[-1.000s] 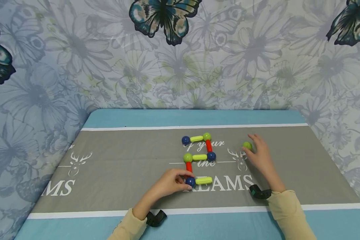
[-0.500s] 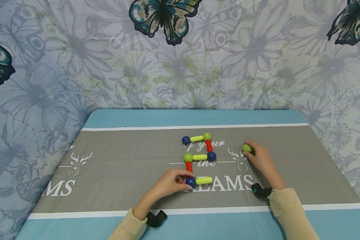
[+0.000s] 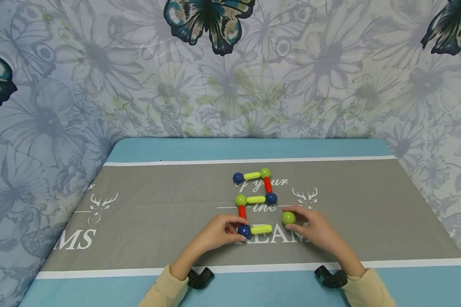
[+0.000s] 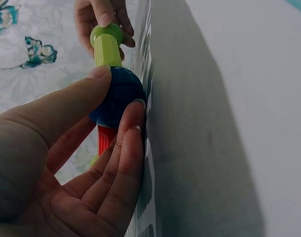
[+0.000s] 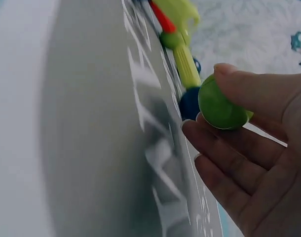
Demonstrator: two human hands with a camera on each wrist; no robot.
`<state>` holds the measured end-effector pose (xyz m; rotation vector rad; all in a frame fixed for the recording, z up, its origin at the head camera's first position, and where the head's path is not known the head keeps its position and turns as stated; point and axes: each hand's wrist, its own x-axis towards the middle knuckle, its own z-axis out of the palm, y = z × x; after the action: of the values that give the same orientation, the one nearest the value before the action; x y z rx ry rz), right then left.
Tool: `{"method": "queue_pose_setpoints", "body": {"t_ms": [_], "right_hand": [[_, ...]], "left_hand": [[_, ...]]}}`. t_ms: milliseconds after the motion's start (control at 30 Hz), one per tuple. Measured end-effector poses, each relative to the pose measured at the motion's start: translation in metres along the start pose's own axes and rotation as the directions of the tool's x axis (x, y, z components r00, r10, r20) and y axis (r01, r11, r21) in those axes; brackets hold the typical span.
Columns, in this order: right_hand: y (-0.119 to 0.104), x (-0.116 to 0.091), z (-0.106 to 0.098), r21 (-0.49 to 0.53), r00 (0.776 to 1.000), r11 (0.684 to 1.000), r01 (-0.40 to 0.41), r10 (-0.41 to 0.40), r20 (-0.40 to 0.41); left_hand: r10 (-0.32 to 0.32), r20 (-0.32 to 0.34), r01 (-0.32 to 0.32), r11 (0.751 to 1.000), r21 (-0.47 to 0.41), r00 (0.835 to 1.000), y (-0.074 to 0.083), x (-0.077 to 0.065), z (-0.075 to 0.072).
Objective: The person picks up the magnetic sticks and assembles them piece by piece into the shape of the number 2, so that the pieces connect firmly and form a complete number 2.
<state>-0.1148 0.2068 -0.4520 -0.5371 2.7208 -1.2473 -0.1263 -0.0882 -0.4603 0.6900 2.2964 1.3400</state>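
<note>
Grey table runner [image 3: 157, 221] across lower frame; centre, zigzag chain of rods and balls [image 3: 255, 199]. Left hand [image 3: 215, 233], lower centre, thumb and fingers pinching blue ball [image 3: 244, 232] at chain's bottom end. Right hand [image 3: 316, 232] just right, green ball [image 3: 288, 218] pinched between thumb and fingertips, near but apart from yellow-green rod [image 3: 261, 229]

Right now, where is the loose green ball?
In the head view, the green ball is pinched in the right hand, just right of the yellow-green rod, not yet touching it.
</note>
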Motion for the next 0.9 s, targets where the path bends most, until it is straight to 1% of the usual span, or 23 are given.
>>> {"method": "queue_pose_setpoints", "body": {"t_ms": [167, 267, 367, 600, 900], "right_hand": [[-0.01, -0.005, 0.011, 0.083, 0.999, 0.996, 0.026, -0.03, 0.04], [-0.011, -0.003, 0.017, 0.142, 0.996, 0.989, 0.04, -0.05, 0.069], [-0.01, -0.002, 0.022, 0.17, 0.996, 0.985, 0.038, -0.051, 0.077], [-0.009, -0.002, 0.025, 0.168, 0.997, 0.986, 0.022, -0.035, 0.075], [-0.006, -0.002, 0.026, 0.135, 0.996, 0.99, 0.031, -0.042, 0.077]], "left_hand": [[-0.004, 0.0, 0.004, 1.0, -0.009, 1.0, 0.0, 0.0, 0.0], [-0.003, -0.001, 0.003, 1.0, -0.015, 1.0, -0.001, 0.0, 0.0], [0.002, -0.001, -0.003, 1.0, -0.022, 1.0, -0.001, 0.0, 0.0], [0.007, -0.005, -0.007, 1.0, -0.024, 1.0, -0.001, 0.0, 0.0], [0.002, -0.003, -0.002, 1.0, -0.022, 1.0, 0.0, -0.001, -0.001]]}}
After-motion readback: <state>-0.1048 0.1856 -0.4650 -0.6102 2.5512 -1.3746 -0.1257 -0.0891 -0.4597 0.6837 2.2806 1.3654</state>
